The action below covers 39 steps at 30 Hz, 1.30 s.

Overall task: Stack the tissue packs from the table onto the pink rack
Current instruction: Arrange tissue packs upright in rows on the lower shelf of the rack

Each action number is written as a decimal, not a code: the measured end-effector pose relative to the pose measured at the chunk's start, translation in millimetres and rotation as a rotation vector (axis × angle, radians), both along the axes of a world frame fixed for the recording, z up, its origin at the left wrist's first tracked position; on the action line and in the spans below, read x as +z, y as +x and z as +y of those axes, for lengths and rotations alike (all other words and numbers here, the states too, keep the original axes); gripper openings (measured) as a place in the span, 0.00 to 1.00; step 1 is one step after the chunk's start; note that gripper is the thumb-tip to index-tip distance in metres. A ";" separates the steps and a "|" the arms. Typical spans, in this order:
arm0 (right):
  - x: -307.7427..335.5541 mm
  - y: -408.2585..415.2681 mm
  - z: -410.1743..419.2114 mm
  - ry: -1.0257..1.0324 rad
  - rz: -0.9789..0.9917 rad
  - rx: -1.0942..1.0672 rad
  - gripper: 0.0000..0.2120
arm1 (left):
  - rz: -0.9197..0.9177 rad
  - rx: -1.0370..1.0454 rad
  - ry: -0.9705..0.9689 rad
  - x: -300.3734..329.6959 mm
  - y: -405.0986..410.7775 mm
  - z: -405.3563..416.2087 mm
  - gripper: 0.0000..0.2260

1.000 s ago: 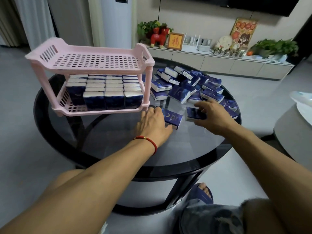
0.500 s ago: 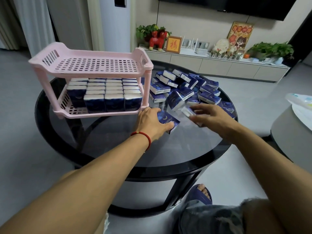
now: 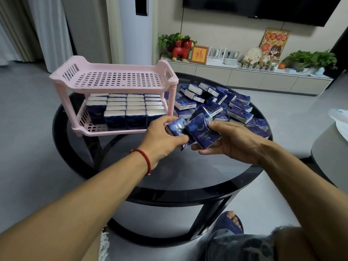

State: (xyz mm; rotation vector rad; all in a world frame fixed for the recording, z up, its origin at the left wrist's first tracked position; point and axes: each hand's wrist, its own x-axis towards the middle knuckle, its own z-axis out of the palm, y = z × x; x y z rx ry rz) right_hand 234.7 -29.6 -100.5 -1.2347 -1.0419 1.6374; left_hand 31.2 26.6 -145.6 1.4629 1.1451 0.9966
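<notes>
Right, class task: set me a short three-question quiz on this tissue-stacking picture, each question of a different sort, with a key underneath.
1. True or false: the top shelf of the pink rack holds no tissue packs.
2. Multiple choice: what does the left hand hold? A) a tissue pack B) a rack leg C) nothing
3. Fill in: the loose pile of packs lies on the glass table to the ___ of the rack.

Key
1. True; only the lower shelf is filled with packs.
2. A; the left hand grips one pack, and the right hand holds another.
3. Right.
</notes>
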 end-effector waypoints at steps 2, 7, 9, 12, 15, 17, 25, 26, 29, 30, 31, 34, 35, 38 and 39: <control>-0.8 -13.8 3.3 0.031 -0.121 -0.025 0.12 | -0.054 -0.018 -0.051 2.6 -9.4 -1.7 0.26; -10.7 -51.2 11.6 0.293 -0.542 0.028 0.09 | -0.131 -0.028 -0.125 5.9 -35.5 -1.2 0.18; -13.3 -63.8 13.8 0.299 -0.595 0.062 0.11 | -0.123 -0.044 -0.129 5.1 -48.1 0.4 0.20; -17.4 -79.0 18.2 0.413 -0.833 0.148 0.12 | -0.026 -0.043 -0.041 4.4 -68.2 -2.0 0.27; -21.0 -91.2 22.5 0.519 -0.932 0.193 0.12 | 0.060 -0.061 0.044 5.3 -91.1 -3.1 0.31; -22.7 -97.5 26.2 0.584 -0.971 0.188 0.17 | 0.121 -0.085 0.089 6.6 -107.1 -2.2 0.34; -35.0 -134.7 42.7 0.782 -0.900 0.238 0.22 | 0.415 -0.157 0.136 -6.0 -149.3 -6.1 0.35; -34.3 -137.8 44.5 0.779 -0.891 0.247 0.23 | 0.446 -0.148 0.151 -7.6 -153.3 -6.2 0.34; -31.5 -148.5 48.7 0.752 -0.884 0.306 0.27 | 0.451 -0.115 0.155 -8.7 -164.4 -7.5 0.31; -30.9 -152.6 50.4 0.744 -0.877 0.311 0.26 | 0.451 -0.101 0.158 -7.7 -168.8 -7.6 0.31; -30.3 -157.1 52.0 0.742 -0.865 0.304 0.24 | 0.463 -0.093 0.163 -5.4 -173.6 -7.8 0.32; -26.7 -171.6 57.2 0.755 -0.822 0.228 0.20 | 0.539 -0.063 0.172 5.6 -191.1 -6.5 0.36; -24.2 -176.2 58.9 0.772 -0.787 0.195 0.19 | 0.568 -0.026 0.183 9.5 -197.9 -5.3 0.38; -15.7 -190.6 66.8 0.848 -0.730 0.125 0.20 | 0.562 0.196 0.214 15.8 -215.9 1.3 0.35; -14.6 -195.4 71.6 0.872 -0.753 0.103 0.21 | 0.515 0.263 0.199 15.5 -219.8 4.7 0.36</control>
